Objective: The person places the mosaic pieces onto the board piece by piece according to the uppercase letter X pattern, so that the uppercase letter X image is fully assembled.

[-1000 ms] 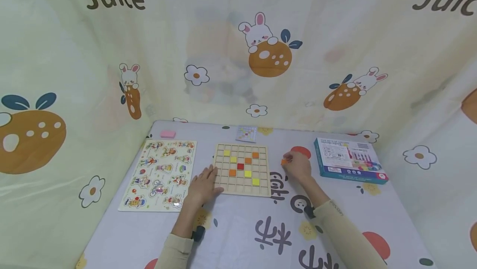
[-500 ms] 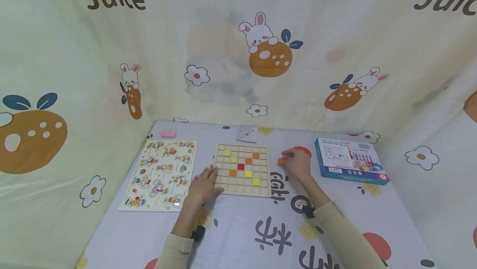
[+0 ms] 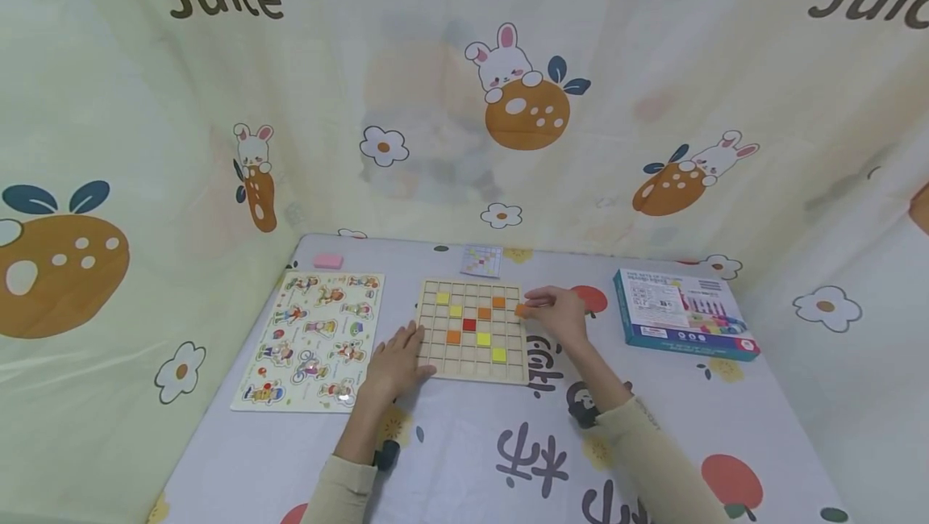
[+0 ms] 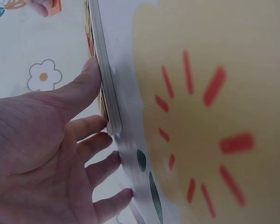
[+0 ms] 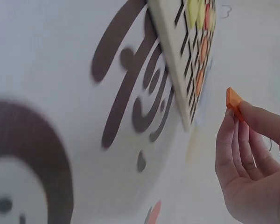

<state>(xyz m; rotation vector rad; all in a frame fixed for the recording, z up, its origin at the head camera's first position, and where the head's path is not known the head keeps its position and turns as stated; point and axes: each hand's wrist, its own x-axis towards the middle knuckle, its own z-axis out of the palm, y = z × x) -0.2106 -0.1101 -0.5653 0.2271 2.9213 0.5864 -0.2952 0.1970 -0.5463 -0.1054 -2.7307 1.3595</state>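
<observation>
A square wooden grid board (image 3: pixel 470 367) lies mid-table, with yellow and orange tiles and one red tile (image 3: pixel 469 325) in its cells. My right hand (image 3: pixel 560 318) pinches an orange tile (image 5: pixel 233 101) between thumb and fingertips, at the board's right edge in the head view. In the right wrist view, a gap shows between this tile and the board. At the board's left side, my left hand (image 3: pixel 395 363) rests with its fingers extended, thumb along the near left corner. The left wrist view shows the thumb and fingers (image 4: pixel 105 168) spread against the board's edge.
A picture puzzle board (image 3: pixel 319 343) lies at the left, with a pink block (image 3: pixel 328 261) behind it. A small pattern card (image 3: pixel 481 261) sits behind the grid. To the right is a blue and white box (image 3: pixel 682 314). Printed curtains surround the table.
My right hand has moved left with the orange tile, from beside the printed red shape to the grid board's right edge. The left hand has stayed at the board.
</observation>
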